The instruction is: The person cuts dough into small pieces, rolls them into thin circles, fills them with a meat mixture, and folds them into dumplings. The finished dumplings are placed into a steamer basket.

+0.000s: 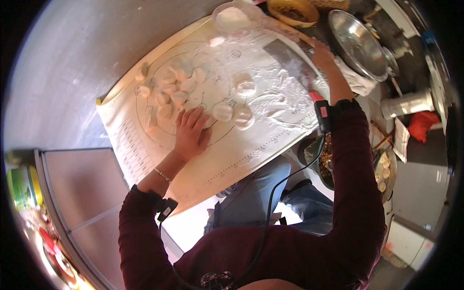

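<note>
A floured pastry mat [203, 170] with printed circles lies before me. My left hand [192, 132] rests palm down on it, fingers slightly spread, partly over a pale dough piece. Just beyond its fingertips sit several small dough pieces [178, 98] in a cluster. Flattened dough rounds [222, 111] lie to the right of that hand, dusted with flour. At the mat's far right edge, my right hand [322, 52] is closed around the near end of a wooden rolling pin [290, 30]. The pin slants up and left toward a bowl of flour [233, 18].
A yellow bowl [313, 16] with dark contents and a large metal basin [357, 43] stand at the upper right. A white cloth [357, 81] lies below the basin. Right of my lap are a pot of chopped filling [325, 159] and a round tray with pale pieces [389, 174].
</note>
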`<state>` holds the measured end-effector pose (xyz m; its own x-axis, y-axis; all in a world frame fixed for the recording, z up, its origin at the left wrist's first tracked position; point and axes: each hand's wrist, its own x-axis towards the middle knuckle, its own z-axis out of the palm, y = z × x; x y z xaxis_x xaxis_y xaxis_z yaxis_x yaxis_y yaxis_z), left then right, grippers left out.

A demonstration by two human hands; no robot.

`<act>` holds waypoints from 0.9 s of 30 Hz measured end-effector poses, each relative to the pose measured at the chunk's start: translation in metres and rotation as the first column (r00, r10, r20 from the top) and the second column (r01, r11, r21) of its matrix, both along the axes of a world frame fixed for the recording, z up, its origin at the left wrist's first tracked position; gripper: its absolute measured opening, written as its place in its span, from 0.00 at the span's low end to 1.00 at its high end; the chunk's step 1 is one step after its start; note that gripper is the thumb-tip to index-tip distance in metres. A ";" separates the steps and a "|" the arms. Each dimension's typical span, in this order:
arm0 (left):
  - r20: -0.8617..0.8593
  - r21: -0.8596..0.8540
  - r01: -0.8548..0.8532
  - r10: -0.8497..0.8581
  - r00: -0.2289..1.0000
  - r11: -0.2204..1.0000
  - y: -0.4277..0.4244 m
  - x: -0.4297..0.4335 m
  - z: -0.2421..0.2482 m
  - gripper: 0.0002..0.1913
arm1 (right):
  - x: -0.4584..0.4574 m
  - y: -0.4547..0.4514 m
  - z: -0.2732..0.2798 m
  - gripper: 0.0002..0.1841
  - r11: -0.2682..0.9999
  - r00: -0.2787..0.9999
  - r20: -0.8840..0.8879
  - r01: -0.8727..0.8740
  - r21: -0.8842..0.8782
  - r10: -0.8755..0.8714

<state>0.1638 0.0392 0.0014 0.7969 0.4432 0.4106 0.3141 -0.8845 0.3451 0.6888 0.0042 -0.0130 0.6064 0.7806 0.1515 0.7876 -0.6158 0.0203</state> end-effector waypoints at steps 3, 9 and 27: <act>0.040 -0.082 -0.029 0.033 0.999 0.996 0.004 0.001 -0.012 0.22 | -0.008 0.013 0.013 0.21 0.978 0.998 -0.045 0.022 -0.208 -0.032; 0.023 -0.098 -0.359 0.362 0.932 0.928 0.012 -0.016 -0.021 0.23 | -0.035 -0.031 0.043 0.15 0.998 0.998 0.027 -0.051 -0.029 0.052; 0.044 0.016 -0.073 0.073 0.996 0.997 -0.034 0.005 -0.012 0.23 | -0.301 -0.167 0.039 0.14 0.825 -0.093 -0.858 0.344 0.449 0.505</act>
<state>0.1684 0.0048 -0.0108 0.7439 0.4918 0.4526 0.3629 -0.8659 0.3443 0.3882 -0.1627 0.0258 0.3538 0.9119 -0.2079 -0.2656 -0.1151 -0.9572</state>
